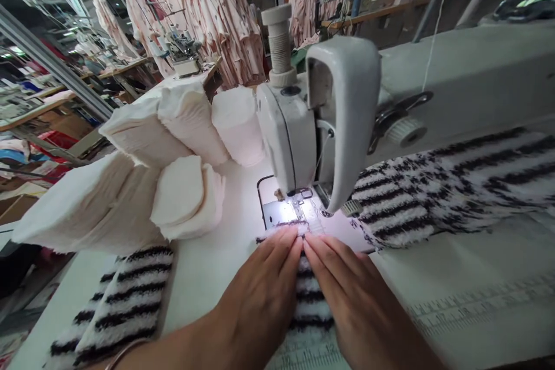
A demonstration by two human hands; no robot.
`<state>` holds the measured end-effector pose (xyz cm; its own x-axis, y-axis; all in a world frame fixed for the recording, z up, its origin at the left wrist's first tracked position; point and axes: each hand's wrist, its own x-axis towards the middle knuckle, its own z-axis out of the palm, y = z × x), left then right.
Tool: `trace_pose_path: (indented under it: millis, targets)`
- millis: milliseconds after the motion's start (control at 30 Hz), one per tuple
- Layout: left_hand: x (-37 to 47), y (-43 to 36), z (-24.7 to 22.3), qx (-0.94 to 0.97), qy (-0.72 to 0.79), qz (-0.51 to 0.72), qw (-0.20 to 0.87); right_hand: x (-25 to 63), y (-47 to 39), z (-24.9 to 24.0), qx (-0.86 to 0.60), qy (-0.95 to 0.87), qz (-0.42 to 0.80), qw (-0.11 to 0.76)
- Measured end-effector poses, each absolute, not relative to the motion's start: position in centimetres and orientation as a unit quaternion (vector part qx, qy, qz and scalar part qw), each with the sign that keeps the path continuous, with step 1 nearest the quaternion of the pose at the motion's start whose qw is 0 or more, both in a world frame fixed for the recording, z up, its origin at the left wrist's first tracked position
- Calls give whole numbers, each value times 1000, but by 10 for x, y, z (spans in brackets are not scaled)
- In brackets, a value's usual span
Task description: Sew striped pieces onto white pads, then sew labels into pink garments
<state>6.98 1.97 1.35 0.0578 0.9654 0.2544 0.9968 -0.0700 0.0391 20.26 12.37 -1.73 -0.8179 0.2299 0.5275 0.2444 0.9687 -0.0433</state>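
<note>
In the upper left of the frame, stacks of cut pale-pink fabric pieces lean on the white counter. At lower left lies a striped black-and-white fleece piece.

At lower centre, the left hand lies flat, fingers straight and pressed together, on a narrow striped fleece strip. The strip shows between the two hands, its long axis running from the frame's bottom edge up towards the presser foot of the sewing machine.

The right hand mirrors the left, fingers together and flat, fingertips beside the lit needle plate. More striped fleece spreads at right under the machine arm.
</note>
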Motion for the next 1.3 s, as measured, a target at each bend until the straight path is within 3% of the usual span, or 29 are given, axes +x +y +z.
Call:
trace_pose_path:
  millis: [367, 533, 833, 1100, 1200, 1300]
  targets:
    - [53, 28, 5, -706, -692, -124, 90, 183, 125, -27, -171, -943, 47, 282]
    - [51, 31, 8, -711, -689, -117, 81, 188, 141, -28, -115, -968, 75, 211]
    - [44, 9, 45, -636, -741, -196, -91, 209, 173, 7, -29, -954, 231, 190]
    - [50, 9, 45, -680, -701, -183, -111, 212, 147, 4, -18, -966, 133, 219]
    - [51, 10, 51, -738, -644, -173, -101, 220, 121, 4, -57, -955, 86, 277]
    - [47, 10, 52, -772, -602, -165, -121, 229, 92, -5, -114, -955, 26, 274]
